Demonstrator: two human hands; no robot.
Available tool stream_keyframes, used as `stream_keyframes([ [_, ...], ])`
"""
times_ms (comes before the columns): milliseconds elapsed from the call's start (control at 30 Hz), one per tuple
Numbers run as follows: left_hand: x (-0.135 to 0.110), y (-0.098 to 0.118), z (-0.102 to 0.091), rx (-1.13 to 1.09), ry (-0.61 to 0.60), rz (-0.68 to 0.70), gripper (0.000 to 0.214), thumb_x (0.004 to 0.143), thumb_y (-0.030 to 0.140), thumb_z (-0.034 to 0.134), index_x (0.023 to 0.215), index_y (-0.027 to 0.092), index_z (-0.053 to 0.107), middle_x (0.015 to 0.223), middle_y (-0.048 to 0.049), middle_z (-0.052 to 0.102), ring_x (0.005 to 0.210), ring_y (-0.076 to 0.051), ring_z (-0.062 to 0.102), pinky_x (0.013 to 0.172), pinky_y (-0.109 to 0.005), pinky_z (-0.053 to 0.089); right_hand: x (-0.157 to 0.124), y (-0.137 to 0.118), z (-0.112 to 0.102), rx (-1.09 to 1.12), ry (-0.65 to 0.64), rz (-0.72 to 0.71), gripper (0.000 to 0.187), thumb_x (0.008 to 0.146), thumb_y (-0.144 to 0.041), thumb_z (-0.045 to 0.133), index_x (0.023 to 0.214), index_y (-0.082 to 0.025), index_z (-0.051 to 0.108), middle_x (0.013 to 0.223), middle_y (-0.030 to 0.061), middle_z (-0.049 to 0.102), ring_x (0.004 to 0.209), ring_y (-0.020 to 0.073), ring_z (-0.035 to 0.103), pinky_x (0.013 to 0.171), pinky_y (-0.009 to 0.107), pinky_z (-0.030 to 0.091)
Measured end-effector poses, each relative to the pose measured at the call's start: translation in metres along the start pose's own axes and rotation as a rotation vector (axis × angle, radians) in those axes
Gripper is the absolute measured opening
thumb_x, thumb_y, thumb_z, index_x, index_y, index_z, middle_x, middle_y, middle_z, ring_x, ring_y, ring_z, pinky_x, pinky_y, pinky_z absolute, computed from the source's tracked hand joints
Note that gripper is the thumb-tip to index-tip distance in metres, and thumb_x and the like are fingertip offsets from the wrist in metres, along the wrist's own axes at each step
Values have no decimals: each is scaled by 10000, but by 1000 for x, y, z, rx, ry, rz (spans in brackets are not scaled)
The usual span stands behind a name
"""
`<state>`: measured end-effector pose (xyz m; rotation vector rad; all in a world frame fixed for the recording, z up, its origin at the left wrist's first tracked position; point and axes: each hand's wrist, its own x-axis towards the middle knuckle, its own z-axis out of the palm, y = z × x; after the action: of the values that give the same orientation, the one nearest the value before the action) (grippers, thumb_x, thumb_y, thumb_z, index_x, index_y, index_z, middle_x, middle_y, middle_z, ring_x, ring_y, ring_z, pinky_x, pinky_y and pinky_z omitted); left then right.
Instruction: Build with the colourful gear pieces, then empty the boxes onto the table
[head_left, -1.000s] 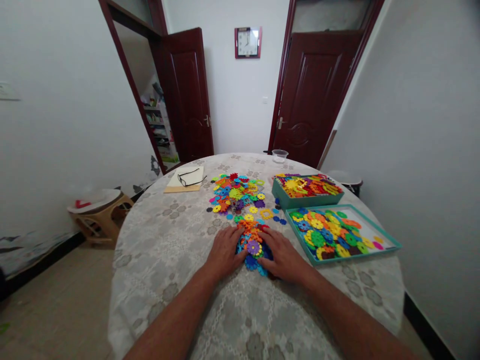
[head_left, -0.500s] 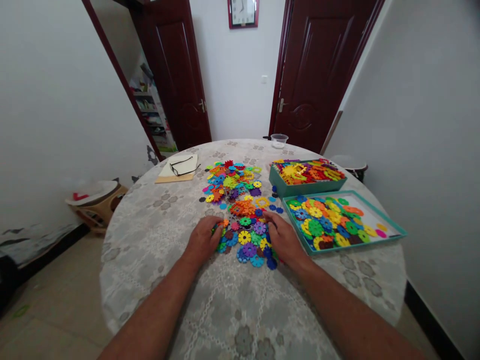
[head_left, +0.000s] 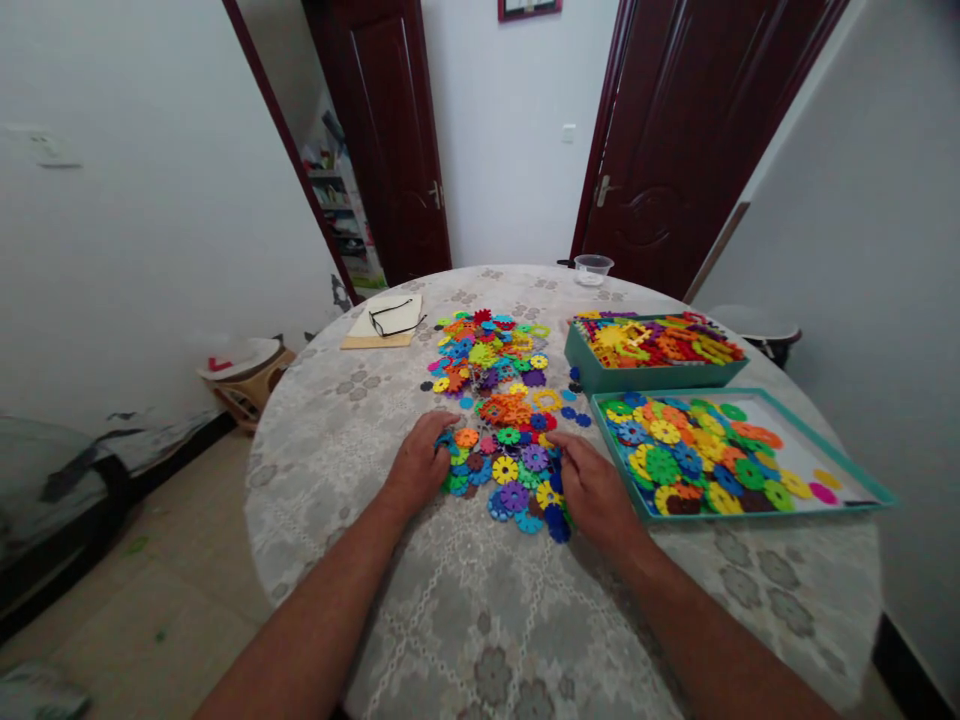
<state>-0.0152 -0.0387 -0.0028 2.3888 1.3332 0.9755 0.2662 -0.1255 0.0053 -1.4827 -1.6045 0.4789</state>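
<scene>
A flat cluster of joined colourful plastic flower discs [head_left: 507, 470] lies on the round table [head_left: 465, 620] between my hands. My left hand [head_left: 417, 466] rests at the cluster's left edge, fingers curled onto the discs. At the right edge sits my right hand [head_left: 595, 492], its fingers bent against the discs. Beyond the cluster a loose pile of the same discs [head_left: 487, 355] spreads toward the table's middle.
A teal box [head_left: 651, 372] full of discs and its shallow lid [head_left: 862, 497] with more discs stand on the right. A notebook with black glasses [head_left: 385, 320] lies far left, a clear cup [head_left: 593, 268] at the far edge. A stool [head_left: 244, 372] stands on the floor left.
My hands have spread apart from covering the cluster's middle to its left and right edges, uncovering the discs. The camera has tilted down and shifted.
</scene>
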Motion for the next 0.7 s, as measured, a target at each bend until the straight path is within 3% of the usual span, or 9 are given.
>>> stream_keyframes([
  [133,1,-1,1,50,32,-14,469,830,102,461,1252,182,650,1301,-114,658,1266,-251,608,1153,-464,484,3,3,-5,-1,4,7,449,972,-221,382,1302,-265,684,1335,90,694,1255,259,638,1130,493,480],
  [267,1,-2,2,86,-85,43,449,813,153,531,1240,179,669,1277,-117,680,1250,-282,610,1150,-493,472,4,1,-16,-156,-28,-78,444,954,-196,407,1293,-241,691,1278,106,700,1221,266,634,1114,469,475],
  [367,0,-1,-1,78,-189,132,510,809,165,560,1310,194,655,1380,-121,643,1323,-293,567,1174,-498,443,-2,-6,-25,-359,-142,-103,412,941,-287,524,1317,-206,672,1259,138,678,1202,301,621,1094,465,474],
  [467,-2,2,-4,78,-244,168,497,867,290,635,1358,206,641,1463,-140,591,1371,-324,531,1185,-523,422,-11,-14,-32,-489,-262,-56,542,892,-400,668,1404,-232,615,1304,145,641,1164,324,635,1033,449,502],
  [567,-2,3,-2,72,-270,180,515,871,394,705,1352,218,649,1451,-146,596,1357,-342,538,1177,-541,426,-15,-18,-34,-467,-328,-43,605,866,-424,732,1436,-290,578,1358,121,612,1147,304,647,999,413,514],
  [700,4,0,10,31,-185,179,382,939,357,645,1297,226,668,1380,-137,625,1303,-311,565,1145,-513,460,-8,-13,-21,-382,-325,-66,400,919,-382,687,1301,-266,650,1295,111,633,1170,275,631,1022,395,503],
])
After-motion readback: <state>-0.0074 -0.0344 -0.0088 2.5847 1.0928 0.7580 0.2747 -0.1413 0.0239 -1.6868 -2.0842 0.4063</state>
